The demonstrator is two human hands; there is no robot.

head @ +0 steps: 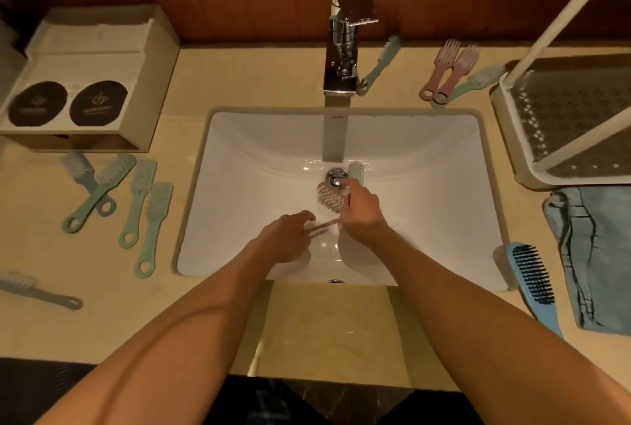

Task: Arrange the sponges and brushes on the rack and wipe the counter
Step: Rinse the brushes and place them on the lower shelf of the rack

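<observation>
- Nearest me, off the sink's [239,151] front right corner, the blue brush [532,279] lies on the counter [307,322], its handle reaching toward the front edge. I think a careless right elbow could sweep it off.
- Inside the sink, my left hand [290,236] has its fingertips on the pink brush's [329,199] handle. I cannot tell whether I have it pinched.
- Just beyond, my right hand [362,213] curls round the green brush [356,172], its head poking out beside the drain [336,178].
- The glazed basin looks slick, so a loose pinch could let the pink brush slide back toward the drain.
- The faucet [338,66] spout overhangs the sink's middle, and lifting straight up risks knocking it.
- The open way out is over the sink's right rim, above the cloth [594,254], to the rack [563,124], whose slanted post I must clear.
</observation>
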